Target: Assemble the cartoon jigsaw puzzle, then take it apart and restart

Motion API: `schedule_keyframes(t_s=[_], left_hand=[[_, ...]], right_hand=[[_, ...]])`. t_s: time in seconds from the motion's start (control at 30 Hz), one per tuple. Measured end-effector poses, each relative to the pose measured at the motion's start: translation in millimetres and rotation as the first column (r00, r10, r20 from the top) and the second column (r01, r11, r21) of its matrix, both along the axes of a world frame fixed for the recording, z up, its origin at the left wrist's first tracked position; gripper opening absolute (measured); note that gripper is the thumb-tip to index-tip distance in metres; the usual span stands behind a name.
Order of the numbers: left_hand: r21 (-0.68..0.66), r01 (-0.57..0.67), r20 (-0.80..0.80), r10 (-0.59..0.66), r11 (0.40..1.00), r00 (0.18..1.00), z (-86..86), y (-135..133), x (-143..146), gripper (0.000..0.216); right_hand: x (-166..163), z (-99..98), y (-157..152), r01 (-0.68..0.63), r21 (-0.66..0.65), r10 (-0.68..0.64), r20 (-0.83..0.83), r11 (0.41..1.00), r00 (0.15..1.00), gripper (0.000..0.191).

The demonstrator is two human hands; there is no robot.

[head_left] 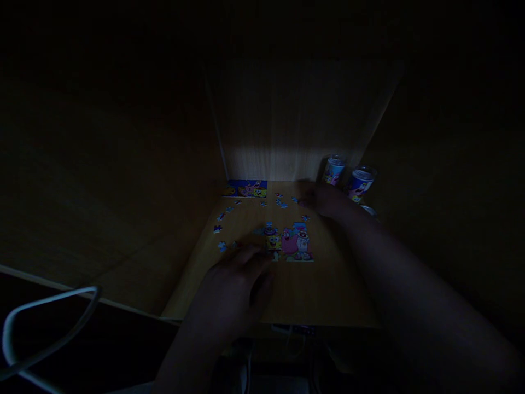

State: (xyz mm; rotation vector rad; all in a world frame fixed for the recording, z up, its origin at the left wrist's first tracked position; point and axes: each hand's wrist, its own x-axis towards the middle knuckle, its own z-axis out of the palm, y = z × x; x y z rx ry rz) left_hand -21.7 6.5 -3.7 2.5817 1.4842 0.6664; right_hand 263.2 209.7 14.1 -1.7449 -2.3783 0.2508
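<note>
left grip (235, 279) at puzzle (290, 242) | right grip (324, 198) by loose piece (295, 200)

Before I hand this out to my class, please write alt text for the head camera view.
A partly assembled cartoon puzzle lies on a dim wooden surface, a person's left hand at its near left corner. The right hand is beside loose pieces farther back, near printed canisters.

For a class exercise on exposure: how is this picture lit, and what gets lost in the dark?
Head view: very dark, edges near black; head view: a paler band crosses the lower back panel, and the white cable stands out; head view: the right hand is dim, its detail mostly lost; head view: the joined puzzle section's colours are readable.
</note>
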Motion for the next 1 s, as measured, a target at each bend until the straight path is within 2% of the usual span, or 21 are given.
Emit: schedule_keyframes(t_s=[0.27, 0.47, 0.6, 0.8, 1.0], left_hand=[[0.015, 0.002, -0.010, -0.002, 1.000, 1.000, -1.1, 1.4, 0.7, 0.025], [0.024, 0.005, -0.005, -0.005, 1.000, 1.000, -0.5, 1.0, 1.0, 0.024], [0.011, 0.002, -0.009, -0.002, 1.000, 1.000, 0.2, 1.1, 1.4, 0.023], [0.024, 0.003, 0.001, -0.003, 1.000, 1.000, 1.1, -1.2, 1.2, 0.024], [0.035, 0.018, 0.006, -0.018, 0.999, 1.000, 0.7, -1.8, 1.0, 0.027]], right_hand=[[1.3, -0.7, 2.4, -0.023, -0.005, 0.023, 0.007, 1.000, 1.000, 0.015], [4.5, -0.3, 3.1, 0.039, -0.008, -0.039, 0.022, 0.999, 0.999, 0.035], [5.0, 1.5, 1.9, 0.065, -0.020, -0.065, 0.025, 0.998, 0.998, 0.027], [6.3, -2.5, 2.9, 0.074, -0.060, -0.075, -0.010, 0.995, 0.997, 0.032], [1.9, 4.7, -2.2, 0.030, -0.057, -0.035, -0.103, 0.998, 0.994, 0.016]])
